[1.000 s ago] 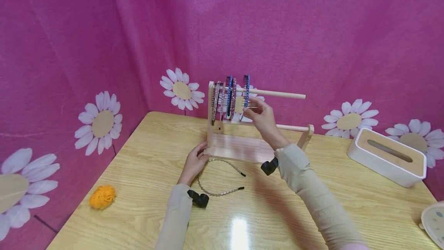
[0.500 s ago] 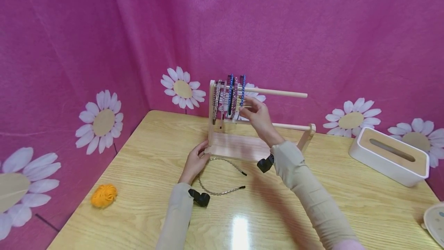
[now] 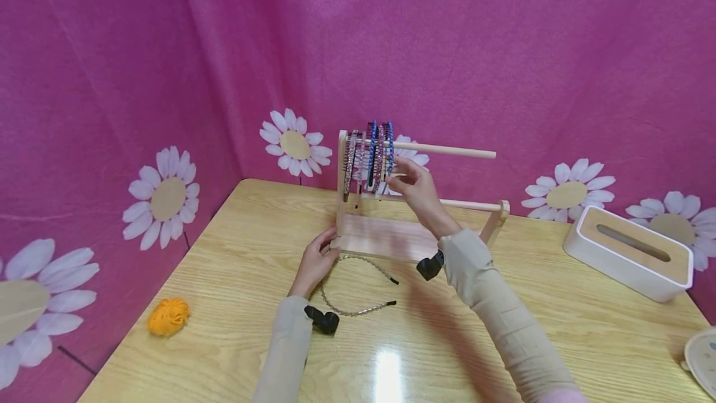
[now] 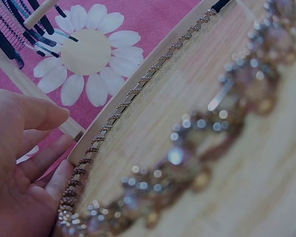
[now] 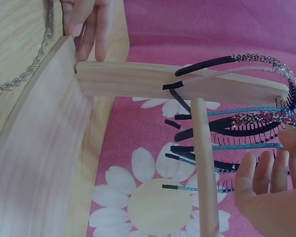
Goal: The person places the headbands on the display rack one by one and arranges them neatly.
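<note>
A light wooden headband rack (image 3: 391,238) stands on the table, with several beaded, sparkly and blue headbands hung at the left end of its upper rod. My right hand (image 3: 416,188) pinches the outermost blue headband (image 3: 390,135) beside a pink glittery headband (image 3: 379,154). In the right wrist view, my right hand (image 5: 276,192) partly covers these bands. My left hand (image 3: 316,260) grips the rack's front left corner; the left wrist view shows the thumb and fingers of that hand (image 4: 24,153) there. A beaded headband (image 3: 358,313) lies on the table beside it.
The upper rod (image 3: 447,150) ends free on the right, above a lower rod (image 3: 470,204). An orange yarn bundle (image 3: 169,316) lies at left on the wooden table (image 3: 235,353). A white tissue box (image 3: 621,266) stands at right. Behind hangs a pink flowered cloth (image 3: 447,48).
The outermost blue headband has slid left along the upper rod with my right hand, closing up to the other headbands. My left hand stays at the rack's corner.
</note>
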Available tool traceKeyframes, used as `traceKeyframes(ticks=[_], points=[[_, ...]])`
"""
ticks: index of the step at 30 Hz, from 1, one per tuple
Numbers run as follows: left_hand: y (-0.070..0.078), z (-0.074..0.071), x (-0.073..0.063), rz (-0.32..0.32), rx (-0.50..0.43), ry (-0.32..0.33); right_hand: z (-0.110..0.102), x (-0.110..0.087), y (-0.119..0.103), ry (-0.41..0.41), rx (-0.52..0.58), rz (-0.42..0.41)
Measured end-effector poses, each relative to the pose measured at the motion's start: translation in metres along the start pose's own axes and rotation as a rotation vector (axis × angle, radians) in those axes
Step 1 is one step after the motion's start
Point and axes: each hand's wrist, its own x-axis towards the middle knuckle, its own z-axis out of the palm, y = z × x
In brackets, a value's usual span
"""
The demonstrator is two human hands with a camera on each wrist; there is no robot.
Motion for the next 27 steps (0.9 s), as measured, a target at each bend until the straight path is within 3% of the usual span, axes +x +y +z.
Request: traceKeyframes(ticks=[10,16,22,25,27], points=[[-0.001,0.001,0.0,-0.011,0.011,0.0,-0.007,-0.028,0.016,-0.028,-0.062,0.077],[0.025,-0.002,-0.011,-0.011,0.011,-0.012,0.001,-0.064,0.05,-0.103,-0.133,0.089],[0.041,-0.005,-0.02,-0.016,0.01,-0.021,0.017,-0.097,0.086,-0.333,-0.208,0.091],[0.04,-0.004,-0.02,-0.013,0.005,-0.015,0.023,-0.109,0.091,-0.497,-0.246,0.09],[0.029,-0.003,-0.014,-0.001,0.004,-0.006,0.026,-0.114,0.09,-0.586,-0.303,0.081]])
